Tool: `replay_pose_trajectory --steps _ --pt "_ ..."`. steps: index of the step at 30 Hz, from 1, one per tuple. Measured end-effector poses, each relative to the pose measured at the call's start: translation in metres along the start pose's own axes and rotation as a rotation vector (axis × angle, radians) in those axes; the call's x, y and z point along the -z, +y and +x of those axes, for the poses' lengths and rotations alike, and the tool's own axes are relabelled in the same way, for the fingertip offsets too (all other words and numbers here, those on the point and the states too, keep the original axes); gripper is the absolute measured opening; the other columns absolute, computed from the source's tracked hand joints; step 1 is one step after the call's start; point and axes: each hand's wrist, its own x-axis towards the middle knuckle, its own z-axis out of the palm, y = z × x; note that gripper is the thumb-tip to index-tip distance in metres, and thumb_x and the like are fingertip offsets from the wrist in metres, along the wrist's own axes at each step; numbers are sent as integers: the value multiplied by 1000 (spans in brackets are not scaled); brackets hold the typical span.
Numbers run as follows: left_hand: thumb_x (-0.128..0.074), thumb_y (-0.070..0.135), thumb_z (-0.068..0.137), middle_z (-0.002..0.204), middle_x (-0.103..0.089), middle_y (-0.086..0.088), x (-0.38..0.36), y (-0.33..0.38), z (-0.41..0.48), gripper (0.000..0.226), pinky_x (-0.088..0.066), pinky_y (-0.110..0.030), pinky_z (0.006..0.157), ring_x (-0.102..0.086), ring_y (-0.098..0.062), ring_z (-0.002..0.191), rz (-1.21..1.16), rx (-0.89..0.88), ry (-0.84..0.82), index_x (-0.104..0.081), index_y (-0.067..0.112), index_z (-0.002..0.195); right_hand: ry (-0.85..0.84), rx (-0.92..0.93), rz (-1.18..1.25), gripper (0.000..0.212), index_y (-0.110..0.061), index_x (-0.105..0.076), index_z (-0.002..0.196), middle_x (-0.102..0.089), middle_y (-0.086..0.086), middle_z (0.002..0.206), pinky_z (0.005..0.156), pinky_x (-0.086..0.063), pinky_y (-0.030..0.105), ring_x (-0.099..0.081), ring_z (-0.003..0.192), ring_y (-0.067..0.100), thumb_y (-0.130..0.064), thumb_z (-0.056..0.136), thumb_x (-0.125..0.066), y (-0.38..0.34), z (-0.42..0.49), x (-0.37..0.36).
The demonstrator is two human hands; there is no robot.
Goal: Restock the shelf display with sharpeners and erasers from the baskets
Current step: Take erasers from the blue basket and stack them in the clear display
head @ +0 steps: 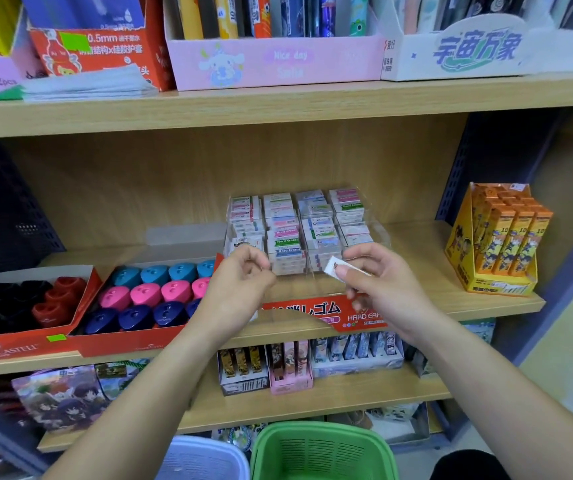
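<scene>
A small white eraser (pixel 333 268) is pinched between the thumb and fingertips of the right hand (pixel 378 289), just in front of the clear display case (pixel 380 237) on the middle shelf (pixel 434 271). The case's compartments are seen packed with stacked erasers (pixel 286 240). The left hand (pixel 240 285) is held with curled fingers close to the case's front left corner; whether anything is gripped in it cannot be told. The step in hand is judged to be the placing of this eraser into a compartment. Because the stacks are already high and tight, a neighbouring eraser could be knocked askew or pushed out over the front wall if the piece is forced in. The pinch is made by fingertips alone, so the eraser could be twisted loose and dropped toward the green basket (pixel 312 432) or the pale basket (pixel 208 457) below. The case itself, probably light, could be shoved back if it is not steadied by the left hand.
</scene>
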Motion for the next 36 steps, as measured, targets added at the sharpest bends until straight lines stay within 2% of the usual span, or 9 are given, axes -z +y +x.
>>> replay_pose_trajectory --steps 3,6,11,14,18,22,27,30,36 --pt "-51 -13 86 74 -48 -3 14 -2 6 25 -43 -21 55 -46 -15 62 5 31 -12 -46 10 96 41 15 -54 18 -10 -69 104 -73 4 97 66 -54 32 -62 68 22 -5 88 -74 0 6 3" --pt "-51 -15 87 80 -47 -1 33 -7 9 33 -46 -37 73 -53 -24 81 34 35 -37 -42 17 94 26 1 -29 24 -13 -73 107 -71 13 109 80 -58 33 -69 77 21 4 92 -66 -4 12 -3" --pt "-63 -1 94 101 -62 -3 57 -13 5 25 -54 -49 98 -69 -27 107 58 0 -65 -48 18 101 -34 -1 -27 28 -12 -73 107 -67 17 115 77 -61 26 -75 84 23 9 92 -62 -11 29 -29" --pt "-70 5 93 110 -69 -8 68 -17 5 21 -58 -46 93 -72 -29 99 36 -9 18 -56 17 103 -30 25 -62 25 -12 -72 106 -70 15 107 75 -62 28 -76 84 23 8 92 -64 -17 45 -49" --pt "-74 4 88 105 -71 -12 78 -23 6 24 -61 -25 68 -73 -19 83 -78 36 152 -62 16 105 20 90 -230 21 -12 -68 103 -72 11 91 62 -62 27 -73 67 15 4 89 -70 -21 87 -82" --pt "-69 -1 91 107 -72 -9 84 -30 7 23 -61 -25 69 -74 -21 89 -142 54 190 -66 12 109 80 122 -414 17 -13 -64 97 -73 11 86 53 -55 28 -64 51 12 -6 87 -77 -13 130 -114" --pt "-63 -5 95 109 -76 1 94 -43 9 30 -61 -36 84 -74 -25 98 -158 65 183 -66 19 113 160 199 -653 19 -21 -62 79 -72 3 89 74 -56 29 -71 82 21 -18 82 -80 1 151 -136" --pt "-68 0 93 108 -76 2 100 -49 8 33 -58 -44 94 -75 -24 97 -118 54 193 -67 21 118 171 236 -754 12 -17 -68 82 -72 0 89 80 -56 31 -67 87 19 -23 85 -78 3 149 -137" --pt "-72 0 90 103 -77 -2 105 -49 0 35 -61 -32 82 -76 -19 93 -173 37 204 -69 18 121 199 359 -956 13 -6 -73 82 -70 10 87 80 -57 35 -67 88 23 -18 88 -71 8 140 -140"
